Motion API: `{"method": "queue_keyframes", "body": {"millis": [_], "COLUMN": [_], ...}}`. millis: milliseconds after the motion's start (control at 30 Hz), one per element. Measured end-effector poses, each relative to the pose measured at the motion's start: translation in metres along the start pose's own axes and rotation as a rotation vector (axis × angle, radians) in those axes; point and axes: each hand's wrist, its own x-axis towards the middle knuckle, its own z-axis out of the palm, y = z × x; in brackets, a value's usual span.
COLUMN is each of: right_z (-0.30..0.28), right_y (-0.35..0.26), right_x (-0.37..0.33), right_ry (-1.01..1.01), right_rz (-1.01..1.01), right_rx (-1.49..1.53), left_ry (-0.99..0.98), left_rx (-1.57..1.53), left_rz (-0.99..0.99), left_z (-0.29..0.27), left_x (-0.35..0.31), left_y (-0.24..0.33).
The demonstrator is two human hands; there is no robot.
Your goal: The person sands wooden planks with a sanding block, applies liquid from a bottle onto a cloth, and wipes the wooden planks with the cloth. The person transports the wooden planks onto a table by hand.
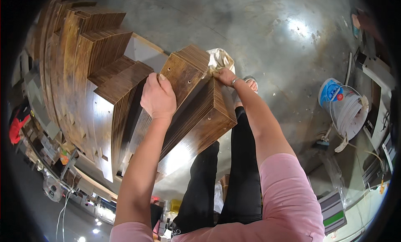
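Note:
A stack of brown wood-grain boards (184, 69) stands tilted in front of me, with small drilled holes in its outer face. My left hand (158, 96) is closed round the left edge of this stack, thumb on top, its other fingertips hidden. At the stack's far right corner, my right hand (225, 76) is closed on a crumpled off-white cloth (220, 60) that touches the boards' edges. Just below that hand, a second stack of similar boards (211, 117) leans beside the first, with a dark gap between them.
More upright stacks of wood-grain boards (79, 62) crowd the left side. On the concrete floor (271, 37) at right stands a white bucket (342, 102) with a wire handle, a brush (321, 144) near it. A fan (53, 187) sits at lower left.

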Motion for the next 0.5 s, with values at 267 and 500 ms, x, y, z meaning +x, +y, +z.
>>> {"method": "queue_keyframes", "body": {"millis": [267,500], "right_z": [-0.001,-0.015], "right_y": [-0.041,-0.077], "right_x": [-0.06,-0.113], "right_ry": [0.031,-0.045], "right_rz": [0.181,-0.266], "right_rx": [0.456,0.281], "left_ry": [0.02,0.008], "left_rx": [0.032,0.038], "left_rz": [0.024,0.011], "left_z": [0.002,-0.007], "left_x": [-0.001,-0.001], "left_y": [-0.007,-0.003]}}
